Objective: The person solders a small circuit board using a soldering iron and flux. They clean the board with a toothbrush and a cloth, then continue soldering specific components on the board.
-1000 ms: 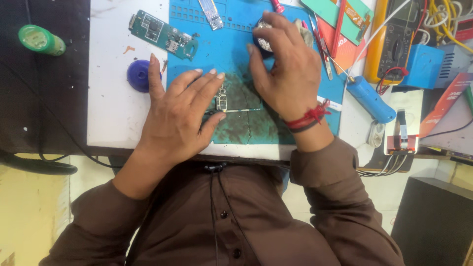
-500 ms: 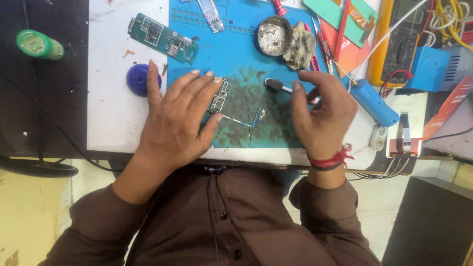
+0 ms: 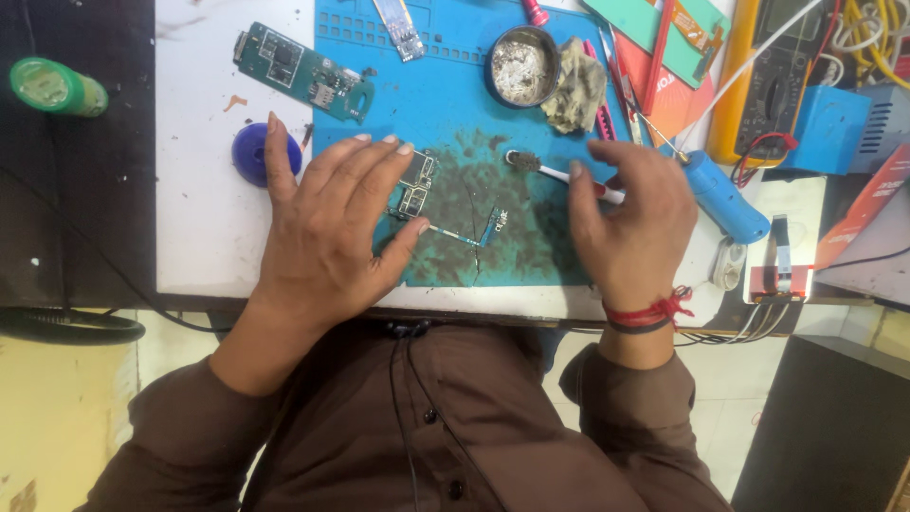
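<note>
My left hand point(image 3: 327, 228) lies flat on the blue work mat point(image 3: 445, 95), its fingertips pressing down a small dark circuit board point(image 3: 413, 188). A thin flex strip point(image 3: 469, 234) runs from that board toward the mat's middle. My right hand point(image 3: 633, 223) holds a small brush with a white handle point(image 3: 559, 173); its dark bristle head points left over the stained part of the mat, a short way right of the board.
A second green circuit board point(image 3: 303, 72) lies at the mat's upper left. A round tin point(image 3: 523, 66) and a crumpled rag point(image 3: 576, 91) sit at the top. A blue cap point(image 3: 254, 155), a green bottle point(image 3: 57, 87), a blue-handled tool point(image 3: 722, 195) and a yellow meter point(image 3: 773, 76) surround the mat.
My right hand came down from the tin at the top of the mat with the brush and now holds it beside the board. My left hand stayed on the board.
</note>
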